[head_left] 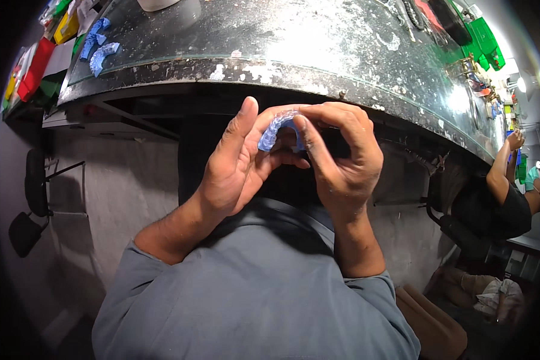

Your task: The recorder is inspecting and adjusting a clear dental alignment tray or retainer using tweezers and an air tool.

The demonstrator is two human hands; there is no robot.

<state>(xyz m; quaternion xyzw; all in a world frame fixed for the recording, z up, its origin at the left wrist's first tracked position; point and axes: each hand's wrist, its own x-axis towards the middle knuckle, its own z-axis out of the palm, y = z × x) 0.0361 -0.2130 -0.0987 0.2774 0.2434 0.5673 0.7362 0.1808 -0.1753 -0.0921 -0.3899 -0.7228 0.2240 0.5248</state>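
A blue arch-shaped dental piece (270, 132), covered partly by a clear shell along its top, is held up between my two hands just in front of the bench. My left hand (228, 168) has its thumb raised and apart, with its fingers curled behind and under the piece, supporting it. My right hand (345, 162) grips the right side of the arch with the thumb in front and the fingers bent over the top.
A worn metal-topped bench (300, 36) bears two blue arch pieces (101, 57) at left. Colored bins (35, 69) stand far left, green trays (483, 42) and tools at right. A chair (35, 186) is left; a co-worker (492, 204) sits at right.
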